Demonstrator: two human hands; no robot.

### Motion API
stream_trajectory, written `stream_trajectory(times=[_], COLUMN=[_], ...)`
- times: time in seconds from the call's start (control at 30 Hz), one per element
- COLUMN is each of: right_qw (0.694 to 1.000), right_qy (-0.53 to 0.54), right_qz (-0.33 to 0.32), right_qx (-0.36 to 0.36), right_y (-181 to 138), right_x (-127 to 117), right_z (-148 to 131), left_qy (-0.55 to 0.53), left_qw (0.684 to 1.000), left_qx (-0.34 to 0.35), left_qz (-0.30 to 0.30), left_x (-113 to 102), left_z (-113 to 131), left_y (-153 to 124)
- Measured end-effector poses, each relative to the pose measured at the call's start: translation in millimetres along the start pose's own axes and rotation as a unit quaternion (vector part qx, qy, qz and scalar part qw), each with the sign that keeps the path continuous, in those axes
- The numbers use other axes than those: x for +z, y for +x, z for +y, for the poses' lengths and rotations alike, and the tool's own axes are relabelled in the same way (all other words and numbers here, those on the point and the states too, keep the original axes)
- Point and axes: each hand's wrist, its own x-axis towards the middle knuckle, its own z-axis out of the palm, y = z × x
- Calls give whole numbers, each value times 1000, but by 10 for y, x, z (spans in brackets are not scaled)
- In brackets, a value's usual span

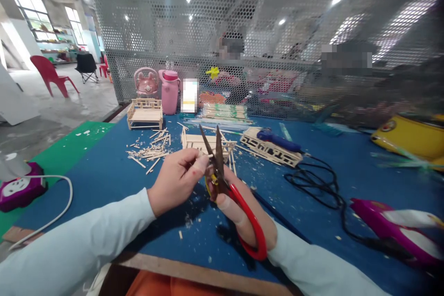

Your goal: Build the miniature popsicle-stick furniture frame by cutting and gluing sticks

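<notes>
My right hand [239,208] is closed round a pair of scissors [219,162] with red handles, their dark blades apart and pointing away from me. Between the finger and thumb of my left hand [182,175] is a small wooden stick [210,156], whose end lies at the blades. Just beyond my hands sits a small wooden frame [192,141] built of sticks, partly hidden by the scissors. To the left lies a pile of cut stick pieces [152,150]. Farther back stands a little wooden bench model [145,114].
On the right, a blue glue gun [279,140] rests on a wooden stick piece, its black cord [317,185] coiled beside it. Purple power strips lie at the far right [398,226] and left [21,187]. A pink flask [169,92] stands before the perforated metal screen [194,23].
</notes>
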Motion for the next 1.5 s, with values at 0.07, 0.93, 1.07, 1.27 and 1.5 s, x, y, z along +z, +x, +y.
stream_trajectory(times=[0.07,0.93,1.07,1.27,1.5], right_qw=[1000,999,999,996,996], right_qy=[-17,-30,-35,-71,-57], right_qz=[1,5,5,40,29], right_qx=[-10,-15,22,44,66], right_y=[1,-64,-42,-37,-4], right_x=[-3,8,14,30,63], right_z=[-10,-45,-103,-181,-120], left_qy=[21,185,201,227,214], left_qw=[1000,953,941,926,940], left_qx=[18,236,270,301,267], left_qz=[8,31,21,17,10], left_x=[-6,-93,-106,-126,-110], left_z=[5,12,8,-3,6], left_y=[-5,23,32,19,-4])
